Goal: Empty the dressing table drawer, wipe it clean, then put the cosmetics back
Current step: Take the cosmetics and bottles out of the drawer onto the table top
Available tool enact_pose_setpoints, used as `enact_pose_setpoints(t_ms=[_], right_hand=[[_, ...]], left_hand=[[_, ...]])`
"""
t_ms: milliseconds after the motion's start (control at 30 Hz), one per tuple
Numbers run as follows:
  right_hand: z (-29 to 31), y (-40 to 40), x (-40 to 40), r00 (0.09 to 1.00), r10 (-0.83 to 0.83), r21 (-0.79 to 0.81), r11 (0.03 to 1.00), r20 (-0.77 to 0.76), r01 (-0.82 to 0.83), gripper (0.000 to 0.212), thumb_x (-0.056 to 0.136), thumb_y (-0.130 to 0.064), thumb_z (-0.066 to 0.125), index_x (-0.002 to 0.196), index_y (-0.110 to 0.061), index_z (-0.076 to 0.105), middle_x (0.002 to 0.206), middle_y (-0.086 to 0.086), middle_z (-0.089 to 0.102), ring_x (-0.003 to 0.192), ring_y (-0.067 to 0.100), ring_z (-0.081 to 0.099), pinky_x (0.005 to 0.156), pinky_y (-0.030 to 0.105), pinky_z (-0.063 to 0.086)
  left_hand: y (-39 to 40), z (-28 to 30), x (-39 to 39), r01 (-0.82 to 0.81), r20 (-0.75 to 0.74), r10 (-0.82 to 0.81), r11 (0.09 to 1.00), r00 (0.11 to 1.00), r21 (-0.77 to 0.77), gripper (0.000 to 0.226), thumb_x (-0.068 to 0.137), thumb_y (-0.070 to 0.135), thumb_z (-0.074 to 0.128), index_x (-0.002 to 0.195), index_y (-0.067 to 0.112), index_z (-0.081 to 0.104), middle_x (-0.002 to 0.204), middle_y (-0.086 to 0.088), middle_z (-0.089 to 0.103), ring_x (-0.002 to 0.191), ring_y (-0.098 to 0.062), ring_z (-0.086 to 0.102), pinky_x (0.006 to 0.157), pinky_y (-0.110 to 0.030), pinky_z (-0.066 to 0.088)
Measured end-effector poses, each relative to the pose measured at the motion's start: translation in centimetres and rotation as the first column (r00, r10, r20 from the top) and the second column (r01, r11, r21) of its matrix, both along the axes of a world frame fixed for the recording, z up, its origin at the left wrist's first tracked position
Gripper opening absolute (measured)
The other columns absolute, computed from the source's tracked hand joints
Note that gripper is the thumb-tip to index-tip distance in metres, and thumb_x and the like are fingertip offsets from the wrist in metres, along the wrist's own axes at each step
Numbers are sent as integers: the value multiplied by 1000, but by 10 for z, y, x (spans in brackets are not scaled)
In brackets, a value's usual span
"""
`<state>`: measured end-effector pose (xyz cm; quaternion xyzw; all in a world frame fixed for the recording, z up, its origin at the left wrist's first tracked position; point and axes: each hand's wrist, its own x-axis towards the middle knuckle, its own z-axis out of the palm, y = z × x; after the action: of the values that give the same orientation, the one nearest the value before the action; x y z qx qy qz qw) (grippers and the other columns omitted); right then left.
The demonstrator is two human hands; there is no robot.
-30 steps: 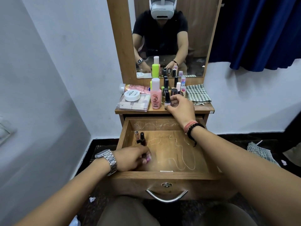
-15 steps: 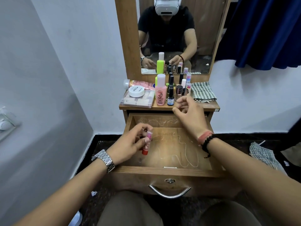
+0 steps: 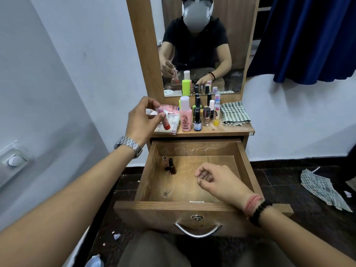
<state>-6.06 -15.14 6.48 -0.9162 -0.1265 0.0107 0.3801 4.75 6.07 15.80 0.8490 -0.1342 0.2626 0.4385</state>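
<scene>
The wooden drawer [image 3: 248,170] stands pulled out below the dressing table top [image 3: 221,131]. Two small dark bottles [image 3: 170,165] stand in its back left corner on the dusty bottom. My left hand [image 3: 142,117] is raised over the table's left end and pinches a small pink and red tube [image 3: 163,120]. My right hand [image 3: 213,180] hovers over the drawer's right half, fingers loosely curled, holding nothing. Several cosmetics crowd the table top, among them a pink bottle [image 3: 185,117] and nail polish bottles [image 3: 197,120].
A folded checked cloth [image 3: 234,112] lies at the table's right end, below the mirror [image 3: 202,45]. Another checked cloth [image 3: 323,187] lies on the dark floor to the right. A blue curtain [image 3: 308,35] hangs at the upper right. White wall on the left.
My left hand has lifted the pink and red tube out of the drawer up to the table top's left end. My right hand has come down from the bottles to above the drawer.
</scene>
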Motion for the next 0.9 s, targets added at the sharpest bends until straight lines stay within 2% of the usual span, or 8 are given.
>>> enact_pose_setpoints(t_ms=[167,367,533,733,800,900], right_hand=[[-4,1,-4,998,66,-64,996,-13,-66,15,85,-20,59,97,-27,64,83,-13,67,75,2,63,75,22,54],[-6,1,-5,999,36,-54,998,-19,-37,15,87,-22,57,98,-30,64,83,-14,67,72,1,63,74,21,54],[-8,0,-4,998,47,-55,997,-29,-49,13,89,-25,57,99,-30,62,83,-17,64,73,1,63,72,19,53],[-9,0,-3,997,52,-50,997,-50,-55,12,89,-25,58,100,-29,63,81,-16,62,73,0,59,73,18,51],[-10,0,-4,997,52,-56,997,-51,-55,12,90,-25,58,100,-29,63,80,-17,61,72,-2,58,69,13,47],[-7,0,-4,997,48,-50,997,-68,-51,13,90,-23,58,101,-28,63,82,-17,61,74,-1,59,70,14,48]], left_hand=[[-18,11,42,-80,-19,82,992,996,95,17,82,17,72,91,21,58,91,7,66,86,-11,63,77,-27,53],[-35,4,78,-113,-32,122,975,992,192,15,80,22,72,89,23,60,79,14,63,81,-12,63,73,-30,51],[-40,-2,92,-142,-46,158,959,986,245,16,80,22,71,83,29,57,70,20,56,76,-11,62,67,-25,47],[-36,-3,96,-181,-33,200,938,979,295,16,82,27,70,83,32,55,78,16,60,76,-12,61,66,-28,50],[-35,-2,96,-182,-26,200,932,979,314,17,81,27,71,84,32,55,90,10,64,81,-14,62,70,-33,53],[-34,1,94,-181,-12,198,919,980,350,16,82,27,70,93,27,58,105,3,62,89,-18,61,76,-37,53]])
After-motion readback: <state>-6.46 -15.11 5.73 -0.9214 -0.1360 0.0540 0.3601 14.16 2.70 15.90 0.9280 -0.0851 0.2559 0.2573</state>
